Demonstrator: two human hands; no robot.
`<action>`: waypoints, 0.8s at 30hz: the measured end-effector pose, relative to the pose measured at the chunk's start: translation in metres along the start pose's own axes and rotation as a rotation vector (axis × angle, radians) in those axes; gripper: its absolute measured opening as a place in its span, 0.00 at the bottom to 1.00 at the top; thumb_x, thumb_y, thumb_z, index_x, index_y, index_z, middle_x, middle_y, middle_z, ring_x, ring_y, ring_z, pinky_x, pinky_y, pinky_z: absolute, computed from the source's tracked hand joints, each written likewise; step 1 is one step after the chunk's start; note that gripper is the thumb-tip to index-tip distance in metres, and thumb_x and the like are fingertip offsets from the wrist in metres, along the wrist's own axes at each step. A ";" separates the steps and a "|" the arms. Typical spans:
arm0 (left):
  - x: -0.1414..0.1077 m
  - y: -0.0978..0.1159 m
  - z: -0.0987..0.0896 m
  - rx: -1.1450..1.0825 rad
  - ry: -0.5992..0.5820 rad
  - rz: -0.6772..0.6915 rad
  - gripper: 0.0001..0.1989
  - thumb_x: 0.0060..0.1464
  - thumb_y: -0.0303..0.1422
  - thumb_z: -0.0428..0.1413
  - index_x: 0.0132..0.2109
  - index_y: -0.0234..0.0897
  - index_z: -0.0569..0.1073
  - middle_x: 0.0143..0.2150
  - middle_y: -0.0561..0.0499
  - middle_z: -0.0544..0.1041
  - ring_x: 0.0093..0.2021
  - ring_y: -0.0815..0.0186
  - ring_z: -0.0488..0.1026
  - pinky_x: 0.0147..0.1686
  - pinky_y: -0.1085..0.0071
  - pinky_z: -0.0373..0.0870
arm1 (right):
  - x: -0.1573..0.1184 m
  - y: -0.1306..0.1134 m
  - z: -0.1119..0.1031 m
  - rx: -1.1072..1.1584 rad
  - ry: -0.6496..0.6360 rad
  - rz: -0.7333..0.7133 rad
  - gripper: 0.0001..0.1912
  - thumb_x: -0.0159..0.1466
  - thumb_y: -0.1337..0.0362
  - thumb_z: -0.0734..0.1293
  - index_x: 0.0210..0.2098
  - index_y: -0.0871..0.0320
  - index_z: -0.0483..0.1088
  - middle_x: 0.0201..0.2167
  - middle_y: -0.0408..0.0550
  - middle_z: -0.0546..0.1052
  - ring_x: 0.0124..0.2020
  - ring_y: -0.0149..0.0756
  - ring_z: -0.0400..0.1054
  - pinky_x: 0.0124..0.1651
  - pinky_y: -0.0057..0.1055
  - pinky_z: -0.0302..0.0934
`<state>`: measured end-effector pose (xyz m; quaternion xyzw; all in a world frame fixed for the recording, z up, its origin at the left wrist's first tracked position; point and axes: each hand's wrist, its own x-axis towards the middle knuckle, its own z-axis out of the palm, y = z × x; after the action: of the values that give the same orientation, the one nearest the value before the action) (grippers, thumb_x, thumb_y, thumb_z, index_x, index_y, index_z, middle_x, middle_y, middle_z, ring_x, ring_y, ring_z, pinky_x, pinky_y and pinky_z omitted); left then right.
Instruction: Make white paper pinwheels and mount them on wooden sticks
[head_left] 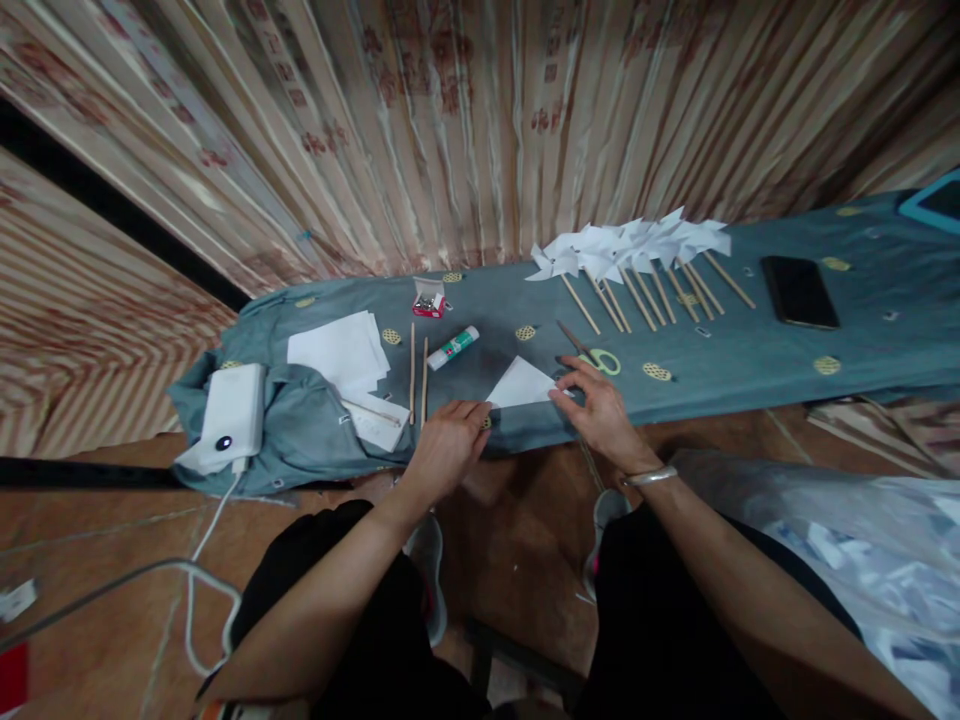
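Only one view here, the head cam, so I'll take the folded white paper (519,382) as the middle of the clock. It's lying near the close edge of the cloth-covered surface (735,362), point side up, with a hand at each end. Left hand (450,437) is around 8 o'clock, fingers bunched and curled with the tips right at the paper's left corner; can't tell if it's actually pinched. Right hand (596,410) is over at 3 to 4, fingers loosely bent and part open, thumb and forefinger around the right corner, but again I can't tell whether they've really got a grip. There's a silver bracelet (651,476) on that wrist. Scissors with green handles (604,361) sit just beyond the right hand, between 2 and 3. Paper pinwheels on sticks (630,250) are bunched in a row between 1 and 2, with a dark phone (799,292) well out between 2 and 3. Glue stick (454,348) at 10, little red box (428,300) between 10 and 11, two loose sticks (412,375) at 9, and past those some white sheets (337,350).
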<state>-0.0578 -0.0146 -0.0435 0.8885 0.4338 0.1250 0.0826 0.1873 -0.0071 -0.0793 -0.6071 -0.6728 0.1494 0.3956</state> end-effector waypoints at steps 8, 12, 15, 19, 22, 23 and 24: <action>0.021 0.022 -0.004 -0.102 0.217 0.112 0.28 0.60 0.27 0.49 0.66 0.35 0.55 0.67 0.37 0.59 0.66 0.54 0.58 0.62 0.53 0.61 | -0.002 -0.015 -0.027 -0.099 0.103 -0.026 0.07 0.64 0.60 0.63 0.35 0.55 0.71 0.42 0.53 0.78 0.43 0.44 0.73 0.47 0.39 0.65; 0.027 0.036 0.002 -0.024 0.241 0.235 0.26 0.61 0.24 0.46 0.66 0.34 0.56 0.69 0.37 0.56 0.70 0.55 0.50 0.64 0.52 0.56 | -0.017 -0.028 -0.022 -0.171 -0.084 -0.132 0.09 0.66 0.64 0.61 0.39 0.58 0.72 0.37 0.55 0.78 0.41 0.46 0.73 0.47 0.40 0.65; 0.030 0.038 0.009 0.060 0.208 0.275 0.23 0.62 0.24 0.45 0.63 0.35 0.61 0.67 0.40 0.61 0.70 0.55 0.50 0.65 0.50 0.53 | -0.025 -0.034 -0.016 -0.133 -0.188 -0.176 0.12 0.66 0.68 0.57 0.37 0.60 0.72 0.36 0.56 0.78 0.41 0.45 0.72 0.47 0.40 0.65; 0.034 0.032 0.017 0.094 0.203 0.257 0.17 0.63 0.26 0.46 0.57 0.37 0.69 0.57 0.44 0.74 0.65 0.56 0.60 0.66 0.44 0.46 | -0.030 -0.035 -0.011 0.015 -0.209 -0.122 0.14 0.64 0.71 0.57 0.41 0.58 0.73 0.40 0.53 0.79 0.43 0.41 0.74 0.49 0.37 0.66; 0.036 0.025 0.017 0.088 0.209 0.215 0.13 0.63 0.29 0.48 0.49 0.39 0.75 0.47 0.47 0.79 0.59 0.56 0.67 0.65 0.40 0.45 | -0.033 -0.034 -0.011 0.115 -0.225 -0.075 0.17 0.63 0.72 0.57 0.44 0.56 0.74 0.42 0.48 0.80 0.42 0.38 0.75 0.48 0.34 0.67; 0.037 0.023 0.017 0.085 0.204 0.208 0.12 0.62 0.29 0.49 0.47 0.40 0.76 0.45 0.48 0.80 0.57 0.56 0.68 0.64 0.39 0.44 | -0.034 -0.034 -0.011 0.129 -0.242 -0.071 0.17 0.63 0.72 0.57 0.44 0.55 0.74 0.41 0.47 0.80 0.41 0.37 0.75 0.47 0.34 0.68; 0.038 0.021 0.016 0.081 0.201 0.203 0.11 0.62 0.29 0.50 0.45 0.40 0.77 0.44 0.49 0.81 0.55 0.57 0.70 0.64 0.39 0.44 | -0.034 -0.034 -0.011 0.128 -0.251 -0.077 0.18 0.63 0.73 0.57 0.45 0.55 0.74 0.40 0.47 0.80 0.41 0.37 0.75 0.47 0.34 0.68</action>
<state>-0.0153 0.0022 -0.0480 0.9133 0.3527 0.2034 -0.0100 0.1703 -0.0497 -0.0612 -0.5306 -0.7290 0.2516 0.3517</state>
